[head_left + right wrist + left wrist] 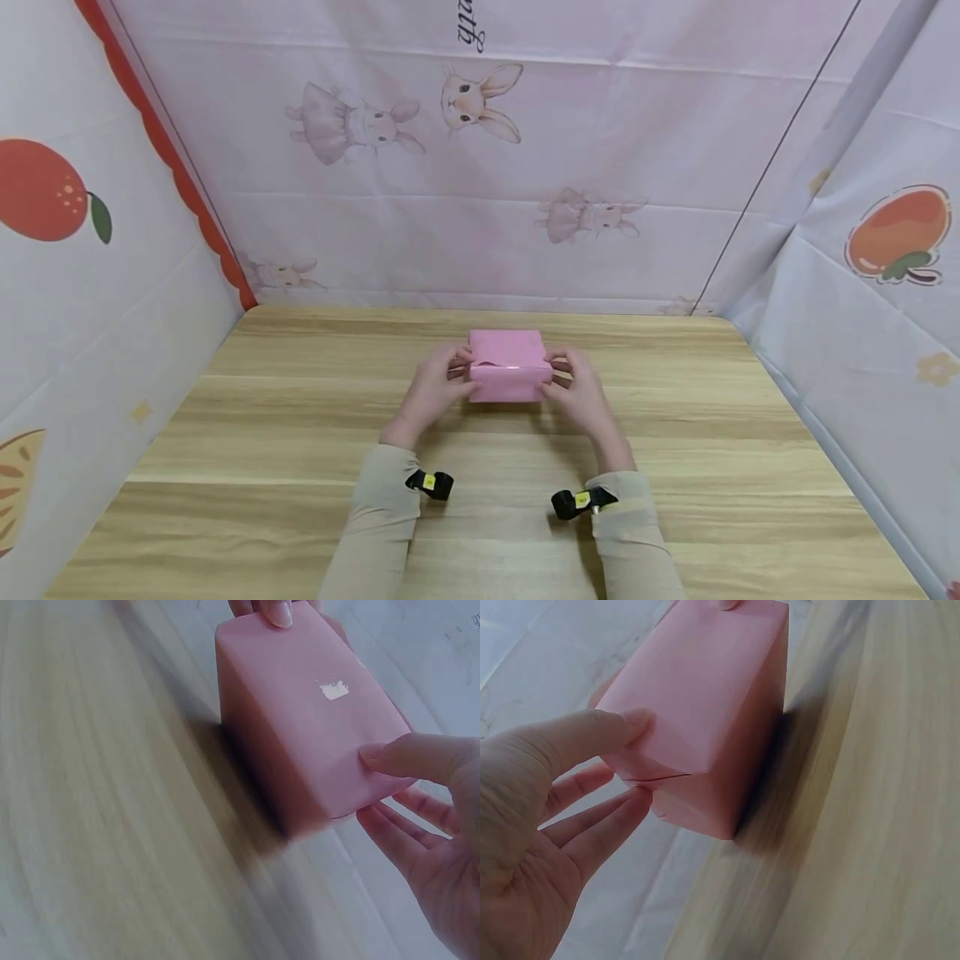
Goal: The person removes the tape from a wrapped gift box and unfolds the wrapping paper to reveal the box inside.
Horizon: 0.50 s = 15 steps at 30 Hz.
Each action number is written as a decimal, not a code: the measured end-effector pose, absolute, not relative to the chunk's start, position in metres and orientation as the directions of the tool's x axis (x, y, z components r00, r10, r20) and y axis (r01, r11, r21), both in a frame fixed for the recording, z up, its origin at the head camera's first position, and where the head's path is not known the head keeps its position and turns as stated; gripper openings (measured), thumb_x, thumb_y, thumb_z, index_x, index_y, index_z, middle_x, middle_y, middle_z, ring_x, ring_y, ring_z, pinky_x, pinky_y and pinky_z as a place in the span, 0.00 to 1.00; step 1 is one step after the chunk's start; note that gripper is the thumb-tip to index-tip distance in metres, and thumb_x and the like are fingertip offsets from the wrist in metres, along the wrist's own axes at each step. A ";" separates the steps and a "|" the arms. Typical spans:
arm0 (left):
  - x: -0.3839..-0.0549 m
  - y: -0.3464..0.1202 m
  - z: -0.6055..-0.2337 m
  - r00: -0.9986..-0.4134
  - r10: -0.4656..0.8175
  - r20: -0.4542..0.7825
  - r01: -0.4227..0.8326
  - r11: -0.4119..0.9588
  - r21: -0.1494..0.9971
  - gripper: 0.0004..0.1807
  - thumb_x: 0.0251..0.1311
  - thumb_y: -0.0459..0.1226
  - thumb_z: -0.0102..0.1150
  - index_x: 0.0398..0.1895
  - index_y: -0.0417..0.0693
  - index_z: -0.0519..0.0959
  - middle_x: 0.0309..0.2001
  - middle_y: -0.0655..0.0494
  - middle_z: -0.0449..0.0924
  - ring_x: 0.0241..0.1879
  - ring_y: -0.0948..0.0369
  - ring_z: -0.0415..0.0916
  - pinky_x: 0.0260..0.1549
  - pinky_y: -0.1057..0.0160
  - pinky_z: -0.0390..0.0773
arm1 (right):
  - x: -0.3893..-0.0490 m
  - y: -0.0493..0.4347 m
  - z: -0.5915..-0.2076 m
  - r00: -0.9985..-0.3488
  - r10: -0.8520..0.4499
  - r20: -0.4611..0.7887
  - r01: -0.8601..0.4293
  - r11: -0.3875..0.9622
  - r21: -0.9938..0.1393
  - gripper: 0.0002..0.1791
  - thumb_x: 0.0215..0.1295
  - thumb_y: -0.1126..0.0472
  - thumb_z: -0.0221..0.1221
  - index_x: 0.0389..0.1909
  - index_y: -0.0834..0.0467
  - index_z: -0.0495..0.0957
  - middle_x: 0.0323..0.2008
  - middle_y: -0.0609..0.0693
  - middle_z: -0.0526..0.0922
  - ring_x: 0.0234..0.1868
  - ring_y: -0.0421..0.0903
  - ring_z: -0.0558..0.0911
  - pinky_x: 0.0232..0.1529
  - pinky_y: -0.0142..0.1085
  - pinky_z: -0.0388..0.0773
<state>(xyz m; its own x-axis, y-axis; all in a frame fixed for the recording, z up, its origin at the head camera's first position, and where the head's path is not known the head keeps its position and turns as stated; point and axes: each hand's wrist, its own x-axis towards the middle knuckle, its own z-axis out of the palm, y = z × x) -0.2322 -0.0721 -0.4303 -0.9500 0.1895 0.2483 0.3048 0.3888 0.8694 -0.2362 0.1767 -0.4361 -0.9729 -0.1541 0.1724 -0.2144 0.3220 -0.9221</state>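
A pink paper-covered box (504, 385) is between my two hands near the back of the table. My left hand (431, 390) grips its left end, thumb on the near face and fingers at the end and edge. At the opposite end my right hand (587, 395) holds it the same way. A loose paper edge shows along the top front of the box. In the left wrist view, a folded seam crosses the end of the box (694, 697). A bright glint lies on the face of the box (300, 712) in the right wrist view. Its underside is hidden.
The wood-grain table (285, 467) spreads around the box. A printed rabbit cloth (420, 250) hangs behind the table's back edge. Fruit-patterned cloths stand at the left (97, 333) and right (862, 350). Dark cameras are strapped on both sleeves.
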 end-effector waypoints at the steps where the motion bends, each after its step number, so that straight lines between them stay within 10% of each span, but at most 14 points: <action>1: -0.232 -0.072 -0.431 -0.946 0.199 0.256 0.318 0.404 0.858 0.17 0.50 0.27 0.70 0.43 0.38 0.78 0.57 0.44 0.76 0.54 0.48 0.80 0.55 0.58 0.80 | -0.236 0.177 -0.437 -0.972 -0.158 0.174 -0.218 0.333 -0.917 0.22 0.55 0.76 0.63 0.51 0.68 0.70 0.59 0.64 0.68 0.62 0.63 0.74 0.61 0.49 0.76; 15: -0.233 -0.074 -0.438 -0.914 0.264 0.306 0.405 0.573 0.713 0.10 0.51 0.32 0.72 0.31 0.45 0.78 0.56 0.48 0.79 0.55 0.51 0.77 0.54 0.57 0.80 | -0.235 0.175 -0.441 -0.957 -0.213 0.195 -0.267 0.396 -0.878 0.16 0.52 0.78 0.65 0.41 0.68 0.73 0.53 0.62 0.68 0.58 0.62 0.76 0.59 0.46 0.77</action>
<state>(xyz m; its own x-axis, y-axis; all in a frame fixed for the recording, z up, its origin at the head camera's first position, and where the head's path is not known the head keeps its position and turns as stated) -0.2325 -0.0740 -0.4382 -0.9144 0.2645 0.3064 0.4046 0.5732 0.7125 -0.2345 0.1745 -0.4409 -0.9574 -0.2126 0.1952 -0.2671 0.3964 -0.8784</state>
